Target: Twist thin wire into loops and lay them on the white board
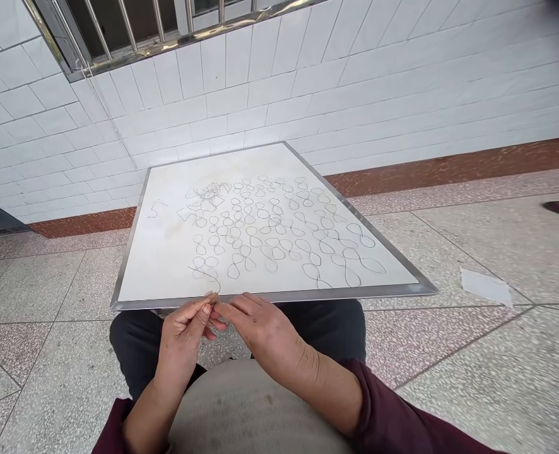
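1. Where the near edge of the white, metal-trimmed tabletop (159, 277) is met, a thin dark wire (219, 285) is pinched between the left hand's (181, 337) thumb and index finger, which are pressed together.
2. The right hand's (270, 337) index finger is brought up to that pinch – whether the wire is also gripped by it cannot be told, since its thumb is hidden.
3. From the fingertips, the wire is curved up over the table's edge.
4. Beyond it, many figure-eight wire loops (276, 224) are spread across the tabletop; behind them, towards the left, loose wire pieces (212, 191) are heaped in a tangle.
5. On the floor at right, a white paper strip (486, 287) is seen – well apart from the table.
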`<action>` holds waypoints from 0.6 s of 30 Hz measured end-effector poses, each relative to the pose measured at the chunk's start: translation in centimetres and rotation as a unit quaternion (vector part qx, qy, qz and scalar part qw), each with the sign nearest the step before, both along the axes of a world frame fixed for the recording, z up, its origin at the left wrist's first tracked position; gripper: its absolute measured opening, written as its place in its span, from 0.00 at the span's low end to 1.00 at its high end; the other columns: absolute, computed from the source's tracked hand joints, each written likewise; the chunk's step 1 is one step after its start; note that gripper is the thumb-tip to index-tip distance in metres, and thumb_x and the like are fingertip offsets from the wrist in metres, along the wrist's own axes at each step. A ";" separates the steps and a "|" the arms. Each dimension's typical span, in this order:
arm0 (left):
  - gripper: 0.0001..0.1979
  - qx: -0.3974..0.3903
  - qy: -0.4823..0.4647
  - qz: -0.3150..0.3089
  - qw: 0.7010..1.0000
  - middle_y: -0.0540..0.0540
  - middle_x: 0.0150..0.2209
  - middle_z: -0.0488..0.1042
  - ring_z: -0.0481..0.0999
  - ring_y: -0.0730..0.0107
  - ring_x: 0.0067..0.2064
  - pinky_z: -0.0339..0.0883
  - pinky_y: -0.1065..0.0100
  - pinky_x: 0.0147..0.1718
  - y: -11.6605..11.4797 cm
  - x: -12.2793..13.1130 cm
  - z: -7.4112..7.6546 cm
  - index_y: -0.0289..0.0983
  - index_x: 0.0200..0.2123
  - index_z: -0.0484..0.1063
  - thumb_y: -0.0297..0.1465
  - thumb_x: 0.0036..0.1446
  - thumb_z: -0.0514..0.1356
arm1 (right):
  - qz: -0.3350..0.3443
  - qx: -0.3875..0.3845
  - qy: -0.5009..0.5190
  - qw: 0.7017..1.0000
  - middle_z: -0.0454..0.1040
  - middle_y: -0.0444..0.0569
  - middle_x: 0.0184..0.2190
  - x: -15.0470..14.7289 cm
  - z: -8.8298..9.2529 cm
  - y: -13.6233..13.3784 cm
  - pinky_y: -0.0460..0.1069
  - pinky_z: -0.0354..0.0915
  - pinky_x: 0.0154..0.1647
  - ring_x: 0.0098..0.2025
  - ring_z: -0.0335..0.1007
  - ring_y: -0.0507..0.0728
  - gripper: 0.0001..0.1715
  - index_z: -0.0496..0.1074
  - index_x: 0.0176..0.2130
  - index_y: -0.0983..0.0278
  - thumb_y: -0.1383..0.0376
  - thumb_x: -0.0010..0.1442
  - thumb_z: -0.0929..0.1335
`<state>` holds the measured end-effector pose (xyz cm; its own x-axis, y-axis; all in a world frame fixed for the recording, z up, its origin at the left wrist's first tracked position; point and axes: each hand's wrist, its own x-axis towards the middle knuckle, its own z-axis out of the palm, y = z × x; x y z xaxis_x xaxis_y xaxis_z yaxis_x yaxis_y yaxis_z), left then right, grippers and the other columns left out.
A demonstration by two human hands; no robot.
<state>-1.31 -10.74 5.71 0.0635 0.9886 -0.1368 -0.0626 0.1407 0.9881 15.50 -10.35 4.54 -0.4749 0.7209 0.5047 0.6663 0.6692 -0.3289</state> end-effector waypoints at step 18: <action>0.16 -0.033 0.027 -0.056 0.998 0.41 0.34 0.80 0.80 0.60 0.34 0.74 0.65 0.28 0.1 0.1 0.2 0.38 0.40 0.82 0.41 0.55 0.63 | -0.001 0.018 0.010 1.000 0.72 0.45 0.27 0.0 -1.3 0.4 0.49 0.61 0.30 0.28 0.65 0.54 0.17 0.66 0.47 0.65 0.78 0.61 0.60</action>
